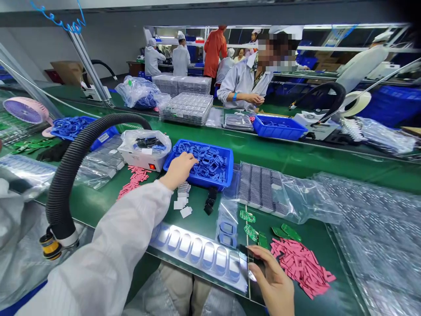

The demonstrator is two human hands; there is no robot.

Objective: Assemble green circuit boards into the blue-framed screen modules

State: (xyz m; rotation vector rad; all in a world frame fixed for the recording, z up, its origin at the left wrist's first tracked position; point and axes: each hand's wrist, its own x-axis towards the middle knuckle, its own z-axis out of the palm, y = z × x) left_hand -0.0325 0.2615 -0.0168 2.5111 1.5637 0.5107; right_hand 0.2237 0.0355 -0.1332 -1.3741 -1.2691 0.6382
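My left hand (180, 168) reaches over the near left edge of a blue bin (226, 182) heaped with blue plastic frames (210, 162). Its fingers are bent together onto the frames, and the fingertips are partly hidden. Low on the right, my right hand (272, 278) curls its thumb and fingers around a dark flat piece (258, 263), mostly covered by the hand. Beside it ends a clear blister tray (195, 252) with a row of rounded pockets along the front edge. Two blue frames (227, 234) lie on a clear plastic sheet behind the tray.
Pink strips (302, 265) and green circuit boards (251, 232) lie at right, near bagged grey parts (263, 188). White pieces (182, 202) and black pieces (210, 199) lie before the bin. A black hose (62, 188) arches at left. A co-worker (246, 83) sits opposite.
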